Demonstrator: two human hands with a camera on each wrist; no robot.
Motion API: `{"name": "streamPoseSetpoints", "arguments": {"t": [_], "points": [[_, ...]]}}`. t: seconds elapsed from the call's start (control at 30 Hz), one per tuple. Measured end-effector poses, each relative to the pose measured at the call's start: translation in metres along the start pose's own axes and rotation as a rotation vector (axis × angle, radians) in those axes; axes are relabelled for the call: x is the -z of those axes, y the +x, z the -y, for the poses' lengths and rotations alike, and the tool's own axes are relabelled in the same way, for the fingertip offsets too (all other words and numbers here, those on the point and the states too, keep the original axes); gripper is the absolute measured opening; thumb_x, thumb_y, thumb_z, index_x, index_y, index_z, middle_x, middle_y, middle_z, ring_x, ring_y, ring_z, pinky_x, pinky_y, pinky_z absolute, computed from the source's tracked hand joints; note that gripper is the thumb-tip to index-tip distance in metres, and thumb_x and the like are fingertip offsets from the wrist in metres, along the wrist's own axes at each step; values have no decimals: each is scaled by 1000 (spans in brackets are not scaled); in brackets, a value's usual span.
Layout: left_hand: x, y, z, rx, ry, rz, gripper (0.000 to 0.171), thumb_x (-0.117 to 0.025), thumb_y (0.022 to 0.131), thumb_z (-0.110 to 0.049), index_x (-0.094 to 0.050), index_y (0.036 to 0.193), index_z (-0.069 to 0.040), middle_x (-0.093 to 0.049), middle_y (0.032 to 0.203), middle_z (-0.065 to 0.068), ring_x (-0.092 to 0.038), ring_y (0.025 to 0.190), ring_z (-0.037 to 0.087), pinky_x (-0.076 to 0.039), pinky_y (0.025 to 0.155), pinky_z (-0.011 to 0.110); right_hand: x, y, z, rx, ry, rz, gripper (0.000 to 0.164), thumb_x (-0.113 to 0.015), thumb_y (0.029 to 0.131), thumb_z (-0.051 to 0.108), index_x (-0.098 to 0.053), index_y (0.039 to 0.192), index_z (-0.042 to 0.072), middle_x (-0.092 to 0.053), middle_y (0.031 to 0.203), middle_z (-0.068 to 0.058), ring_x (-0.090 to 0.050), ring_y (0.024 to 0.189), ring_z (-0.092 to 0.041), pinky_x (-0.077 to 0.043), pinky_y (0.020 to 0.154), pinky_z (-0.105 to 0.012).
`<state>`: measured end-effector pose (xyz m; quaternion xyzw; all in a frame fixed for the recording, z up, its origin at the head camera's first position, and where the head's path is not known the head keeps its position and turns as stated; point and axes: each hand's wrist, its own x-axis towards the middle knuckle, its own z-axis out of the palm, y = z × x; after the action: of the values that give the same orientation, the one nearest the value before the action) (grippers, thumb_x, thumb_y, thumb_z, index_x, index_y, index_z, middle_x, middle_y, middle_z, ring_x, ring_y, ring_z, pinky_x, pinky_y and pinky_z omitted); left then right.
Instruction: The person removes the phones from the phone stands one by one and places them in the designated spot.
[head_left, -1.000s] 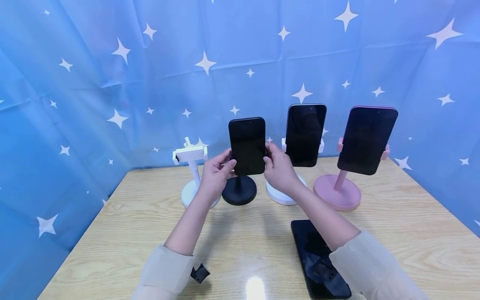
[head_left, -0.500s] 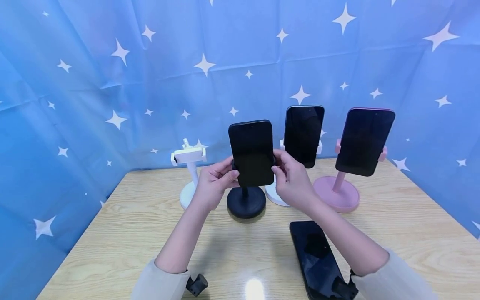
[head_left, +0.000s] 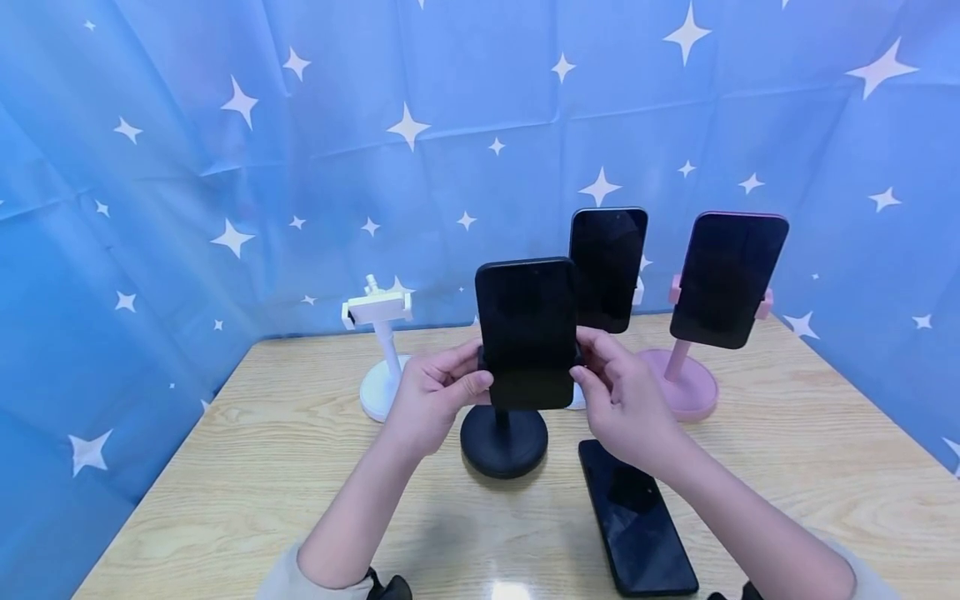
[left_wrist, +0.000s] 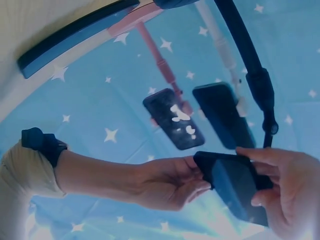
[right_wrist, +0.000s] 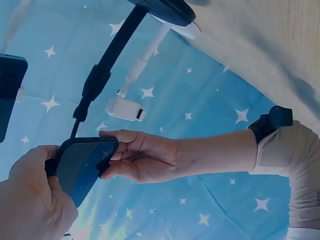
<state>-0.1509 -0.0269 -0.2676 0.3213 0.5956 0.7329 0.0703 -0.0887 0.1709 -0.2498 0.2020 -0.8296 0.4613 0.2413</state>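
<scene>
1 blue backdrop (head_left: pixel 315 192) patterned with white stars hangs behind the wood-grain table (head_left: pixel 270 467). 4 stands show: a pink stand (head_left: pixel 682 392) at the right, a white stand (head_left: pixel 386 342) at the left, another white stand (head_left: pixel 638 292) mostly hidden, and a black stand (head_left: pixel 504 442) nearest the person.

4 dark-screened phones come next. The held phone (head_left: pixel 528 333) is upright on the black stand, between the hands; a pink-edged phone (head_left: pixel 727 279) tilts on the pink stand; a silver-edged phone (head_left: pixel 609 267) sits on the mostly hidden stand; a flat phone (head_left: pixel 637 525) lies on the table at the right.

Both hands are nearly closed — the left hand (head_left: pixel 431 396) pinches the held phone's left edge, thumb in front, and the right hand (head_left: pixel 626 404) pinches its right edge likewise.

Smallest, 1 black device (left_wrist: pixel 40 140) sits at the right cuff.
</scene>
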Motion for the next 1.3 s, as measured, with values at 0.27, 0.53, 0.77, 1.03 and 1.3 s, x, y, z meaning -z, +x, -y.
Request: {"name": "streamPoseSetpoints", "arguments": {"t": [0.27, 0.53, 0.77, 1.03, 1.3], "points": [[-10, -15, 0, 23, -42, 13, 40, -55, 86, 7, -46, 125, 13, -52, 117, 34, -65, 91, 9, -54, 75, 34, 3, -16, 1, 74, -15, -13, 32, -47, 84, -17, -50, 116, -10, -59, 95, -14, -49, 70, -9, -43, 57, -18], [-13, -18, 6, 51, -38, 24, 40, -54, 86, 8, -46, 124, 15, -53, 115, 34, -65, 88, 9, -54, 75, 33, 1, -26, -3, 54, -30, -30, 31, -50, 84, -16, -51, 114, -11, -61, 97, -15, -51, 73, -8, -45, 61, -14], [-16, -22, 8, 73, -38, 33, 39, -55, 85, 9, -48, 123, 13, -54, 115, 33, -65, 88, 9, -54, 75, 34, 0, -35, -8, 38, -2, -56, 33, -49, 82, -19, -50, 115, -13, -59, 99, -17, -52, 77, -5, -45, 66, -10], [-17, -25, 7, 79, 3, 49, 39, -56, 85, 8, -50, 123, 11, -56, 113, 32, -65, 87, 7, -54, 74, 34, -1, -43, -12, 49, 29, -84, 35, -49, 82, -20, -50, 116, -12, -58, 94, -12, -52, 75, -5, -45, 60, -14], [-16, -26, 8, 60, 68, 66, 38, -57, 84, 7, -52, 122, 10, -59, 107, 32, -65, 83, 6, -54, 73, 33, -1, -46, -14, 76, 19, -93, 35, -50, 83, -18, -51, 117, -11, -61, 99, 1, -55, 78, -3, -47, 66, -12]]}}
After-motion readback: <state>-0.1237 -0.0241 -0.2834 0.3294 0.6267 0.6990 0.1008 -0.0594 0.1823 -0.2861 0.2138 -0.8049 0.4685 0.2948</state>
